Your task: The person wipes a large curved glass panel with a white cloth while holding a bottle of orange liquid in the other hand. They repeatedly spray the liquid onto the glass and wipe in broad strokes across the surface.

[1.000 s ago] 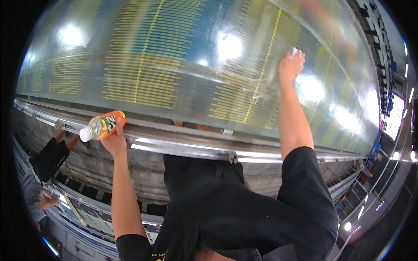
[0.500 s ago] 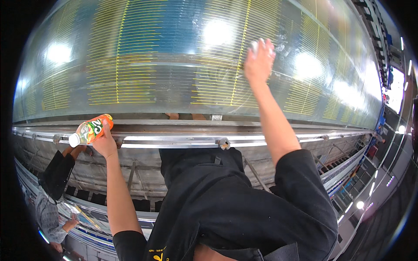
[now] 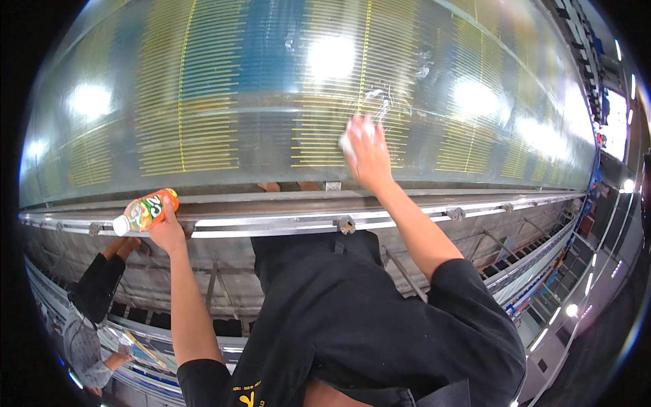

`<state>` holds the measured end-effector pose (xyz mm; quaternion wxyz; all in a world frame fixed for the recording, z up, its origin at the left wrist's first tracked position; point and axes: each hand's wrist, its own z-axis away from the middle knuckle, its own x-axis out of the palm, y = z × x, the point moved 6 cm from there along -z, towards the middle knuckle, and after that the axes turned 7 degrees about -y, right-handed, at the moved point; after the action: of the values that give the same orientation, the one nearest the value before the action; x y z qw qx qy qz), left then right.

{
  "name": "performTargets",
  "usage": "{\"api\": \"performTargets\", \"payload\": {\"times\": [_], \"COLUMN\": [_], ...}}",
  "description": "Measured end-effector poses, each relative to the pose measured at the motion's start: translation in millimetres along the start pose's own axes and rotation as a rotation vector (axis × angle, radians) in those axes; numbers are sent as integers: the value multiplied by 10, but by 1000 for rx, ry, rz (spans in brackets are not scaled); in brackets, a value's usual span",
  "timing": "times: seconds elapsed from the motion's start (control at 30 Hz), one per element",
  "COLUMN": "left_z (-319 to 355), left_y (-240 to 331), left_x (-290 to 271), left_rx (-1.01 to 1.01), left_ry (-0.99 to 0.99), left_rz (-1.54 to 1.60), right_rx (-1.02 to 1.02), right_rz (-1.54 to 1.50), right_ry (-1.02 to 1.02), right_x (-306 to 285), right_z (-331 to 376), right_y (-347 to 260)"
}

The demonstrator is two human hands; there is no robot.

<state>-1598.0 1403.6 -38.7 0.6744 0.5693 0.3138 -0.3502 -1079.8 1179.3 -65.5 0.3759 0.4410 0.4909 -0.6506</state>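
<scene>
While the left hand (image 3: 167, 232) grips a tilted, orange-labelled plastic bottle (image 3: 144, 211) near the metal rail (image 3: 285, 225), the right hand (image 3: 371, 154) holds a white wad (image 3: 346, 145) beneath its fingers against the glossy yellow-lined panel (image 3: 266, 139), just below some shiny smears (image 3: 378, 102).
</scene>
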Motion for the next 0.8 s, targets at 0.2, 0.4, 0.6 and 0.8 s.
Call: {"api": "performTargets", "payload": {"times": [0.2, 0.4, 0.6, 0.8], "left_z": [-14, -94, 10, 20], "left_y": [-158, 5, 18, 133], "left_x": [35, 61, -25, 46], "left_rx": [-48, -1, 3, 14], "left_ry": [-23, -12, 14, -7], "left_rz": [59, 77, -12, -3], "right_rx": [355, 159, -289, 416], "right_rz": [133, 352, -121, 95], "right_ry": [261, 287, -205, 324], "right_x": [-438, -181, 22, -561], "right_z": [-584, -1851, -113, -831], "right_y": [1550, 187, -668, 1528]}}
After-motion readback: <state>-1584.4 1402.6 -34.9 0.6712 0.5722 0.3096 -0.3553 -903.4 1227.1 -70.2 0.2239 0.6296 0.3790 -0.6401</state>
